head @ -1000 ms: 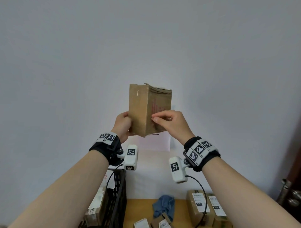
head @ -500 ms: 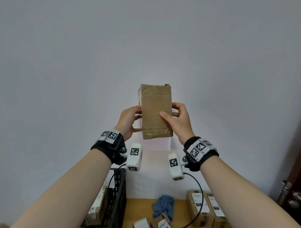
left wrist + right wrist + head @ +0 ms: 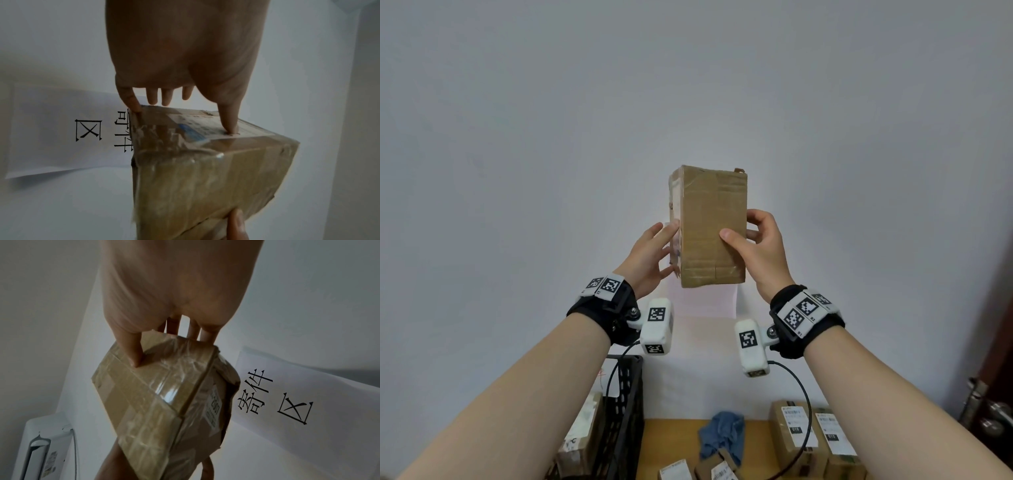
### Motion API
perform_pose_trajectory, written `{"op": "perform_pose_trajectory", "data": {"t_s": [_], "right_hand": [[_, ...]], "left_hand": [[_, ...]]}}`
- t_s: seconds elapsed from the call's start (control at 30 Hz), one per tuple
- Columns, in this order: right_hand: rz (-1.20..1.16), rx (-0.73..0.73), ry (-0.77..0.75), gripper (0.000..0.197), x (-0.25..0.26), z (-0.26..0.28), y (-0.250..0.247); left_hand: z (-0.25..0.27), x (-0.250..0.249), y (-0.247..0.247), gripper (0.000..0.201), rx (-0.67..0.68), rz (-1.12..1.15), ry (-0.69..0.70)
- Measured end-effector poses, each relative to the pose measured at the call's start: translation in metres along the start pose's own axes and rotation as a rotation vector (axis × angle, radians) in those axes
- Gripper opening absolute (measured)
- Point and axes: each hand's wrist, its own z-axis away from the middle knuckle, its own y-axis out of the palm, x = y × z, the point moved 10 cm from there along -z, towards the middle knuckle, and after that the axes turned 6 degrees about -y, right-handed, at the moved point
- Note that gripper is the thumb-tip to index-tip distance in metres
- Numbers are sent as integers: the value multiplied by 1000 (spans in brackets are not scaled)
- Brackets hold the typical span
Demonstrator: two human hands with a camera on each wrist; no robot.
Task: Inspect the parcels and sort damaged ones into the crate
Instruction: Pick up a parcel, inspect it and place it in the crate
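Against a plain white wall (image 3: 585, 137), both hands hold a taped cardboard parcel (image 3: 714, 233) upright above the wooden surface (image 3: 674, 445): left hand (image 3: 650, 260) and right hand (image 3: 760, 246) fingers clamped on opposite sides

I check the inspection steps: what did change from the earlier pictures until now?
The parcel was turned about its upright axis: its taped face now looks at the camera. Both hands regripped, left hand and right hand on opposite sides. It stayed raised; the crate and table parcels did not move.
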Motion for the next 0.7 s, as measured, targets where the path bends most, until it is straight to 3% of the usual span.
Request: {"op": "perform_pose_trajectory", "data": {"t_s": [0.07,0.2,0.33,0.43,0.6,0.7], "right_hand": [[-4,-8,3,49,-1,-1,1],[36,4,6,35,1,-3,5],[71,15,45,32,-4,-9,8],[45,19,82,27,-9,-10,10],[37,87,106,56,-12,-8,19],[17,77,101,35,-11,-6,15]], "left_hand": [[1,-1,0,105,-5,-46,2],[8,-16,-1,59,-93,-80,93],[13,-28,-9,62,-173,-66,183],[14,-34,-8,54,-160,-59,230],[17,-38,-6,35,-135,-65,250],[19,-41,-5,24,-136,-40,287]]}}
